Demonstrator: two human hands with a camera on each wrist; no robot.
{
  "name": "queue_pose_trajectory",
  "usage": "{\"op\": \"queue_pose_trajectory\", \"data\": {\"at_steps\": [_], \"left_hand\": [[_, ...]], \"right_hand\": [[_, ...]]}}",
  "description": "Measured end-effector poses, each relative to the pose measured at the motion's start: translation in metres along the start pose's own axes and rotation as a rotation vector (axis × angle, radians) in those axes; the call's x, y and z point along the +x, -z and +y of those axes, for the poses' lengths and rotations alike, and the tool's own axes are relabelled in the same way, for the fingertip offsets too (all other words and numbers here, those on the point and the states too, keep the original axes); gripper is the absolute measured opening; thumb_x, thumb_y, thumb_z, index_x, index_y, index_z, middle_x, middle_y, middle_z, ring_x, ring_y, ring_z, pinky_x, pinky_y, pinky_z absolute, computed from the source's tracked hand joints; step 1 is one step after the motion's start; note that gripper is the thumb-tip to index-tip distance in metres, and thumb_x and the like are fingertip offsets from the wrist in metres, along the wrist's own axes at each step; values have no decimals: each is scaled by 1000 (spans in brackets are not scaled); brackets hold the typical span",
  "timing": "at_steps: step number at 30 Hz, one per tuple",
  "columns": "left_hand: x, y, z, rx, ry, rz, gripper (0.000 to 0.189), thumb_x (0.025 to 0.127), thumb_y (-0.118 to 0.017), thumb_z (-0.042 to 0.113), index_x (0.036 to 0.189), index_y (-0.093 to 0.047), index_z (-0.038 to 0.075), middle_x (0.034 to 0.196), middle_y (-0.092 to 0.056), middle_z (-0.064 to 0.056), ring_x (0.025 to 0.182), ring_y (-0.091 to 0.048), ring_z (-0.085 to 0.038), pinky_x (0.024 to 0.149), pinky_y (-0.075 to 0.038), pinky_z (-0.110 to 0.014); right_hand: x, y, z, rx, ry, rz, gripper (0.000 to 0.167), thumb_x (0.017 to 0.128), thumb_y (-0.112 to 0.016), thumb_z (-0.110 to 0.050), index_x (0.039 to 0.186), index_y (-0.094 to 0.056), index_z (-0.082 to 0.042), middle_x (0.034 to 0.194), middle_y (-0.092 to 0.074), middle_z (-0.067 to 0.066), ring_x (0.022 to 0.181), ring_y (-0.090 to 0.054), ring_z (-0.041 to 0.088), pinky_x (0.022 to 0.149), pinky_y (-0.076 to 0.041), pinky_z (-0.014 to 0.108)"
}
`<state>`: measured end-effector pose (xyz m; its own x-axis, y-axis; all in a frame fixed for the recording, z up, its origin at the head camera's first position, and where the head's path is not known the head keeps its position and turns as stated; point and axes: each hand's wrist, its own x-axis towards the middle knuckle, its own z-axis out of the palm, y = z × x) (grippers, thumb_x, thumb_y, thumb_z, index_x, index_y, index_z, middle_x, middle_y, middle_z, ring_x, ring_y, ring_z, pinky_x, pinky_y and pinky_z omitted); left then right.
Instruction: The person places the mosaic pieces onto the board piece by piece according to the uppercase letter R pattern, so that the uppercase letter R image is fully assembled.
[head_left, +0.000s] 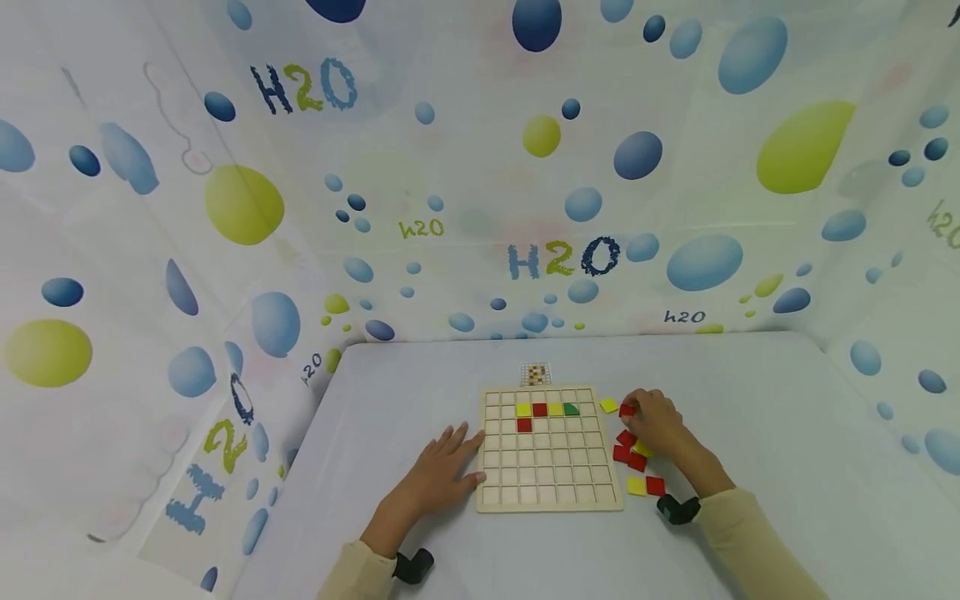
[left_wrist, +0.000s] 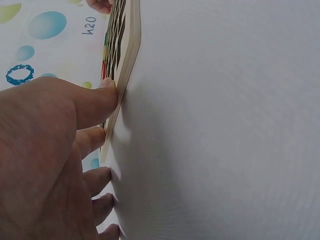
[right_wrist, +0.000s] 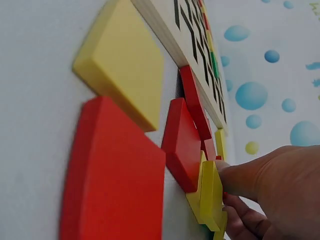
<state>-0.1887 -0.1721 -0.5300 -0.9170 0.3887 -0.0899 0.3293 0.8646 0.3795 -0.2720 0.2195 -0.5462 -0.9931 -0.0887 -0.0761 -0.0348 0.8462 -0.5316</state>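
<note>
A light wooden grid board (head_left: 547,475) lies flat on the table. Its upper rows hold a few square tiles, red and yellow, such as the red tile (head_left: 524,425), and one green rounded piece (head_left: 572,409). My left hand (head_left: 441,472) rests at the board's left edge, fingers spread, with thumb and forefinger touching the rim. Beyond the board's right edge, my right hand (head_left: 656,423) pinches a red tile (head_left: 627,410) between thumb and fingers; the hand covers part of it. Under that hand, loose tiles lie in a small pile, among them a yellow tile (right_wrist: 212,195).
A small patterned card (head_left: 536,373) sits behind the board. Nearer me on the right lie a yellow tile (head_left: 637,486) and a red tile (head_left: 656,486) side by side. Another yellow tile (head_left: 608,405) is by the board's upper right corner. A printed curtain (head_left: 480,167) hangs behind the white table (head_left: 390,392).
</note>
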Motion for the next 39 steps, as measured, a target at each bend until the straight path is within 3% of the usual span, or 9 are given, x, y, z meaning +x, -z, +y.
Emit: {"op": "queue_pose_trajectory", "data": {"at_steps": [13,21,26,32,39], "left_hand": [[5,-4,-6,9,3,-16,69,106,-60,46,164,-40,15,172,-29,-19,160,-24,-44,125,-26,-67],[5,-4,-7,27,9,-24,69,106,-59,48,165,-39,17,172,-29,-18,160,-24,-44,125,-26,-66],[5,-4,-6,21,14,-26,69,106,-60,46,164,-40,16,172,-29,-19,160,-24,-44,125,-26,-66],[4,-4,-4,0,11,-15,69,105,-63,45,163,-41,15,172,-30,-19,159,-25,-44,125,-26,-67],[4,-5,-6,5,21,-18,69,105,-62,45,164,-40,16,172,-29,-18,160,-24,-43,125,-25,-66]], "right_hand": [[-6,-4,-2,-114,67,11,30,98,-74,-15,125,-66,-5,119,-63,23,104,-58,37,85,-49,59],[-6,-16,-25,-57,134,50,34,99,-75,-22,128,-66,-6,124,-64,20,116,-61,39,89,-47,61],[-4,-29,-41,-15,166,48,33,97,-78,-24,124,-66,-8,117,-68,13,111,-63,33,88,-44,55],[-6,-36,-55,-24,248,59,19,96,-79,-20,111,-71,-12,112,-68,9,107,-63,31,84,-44,54],[-8,-41,-59,-50,225,55,11,96,-79,-18,106,-75,-15,117,-67,10,112,-64,32,88,-45,56]]}}
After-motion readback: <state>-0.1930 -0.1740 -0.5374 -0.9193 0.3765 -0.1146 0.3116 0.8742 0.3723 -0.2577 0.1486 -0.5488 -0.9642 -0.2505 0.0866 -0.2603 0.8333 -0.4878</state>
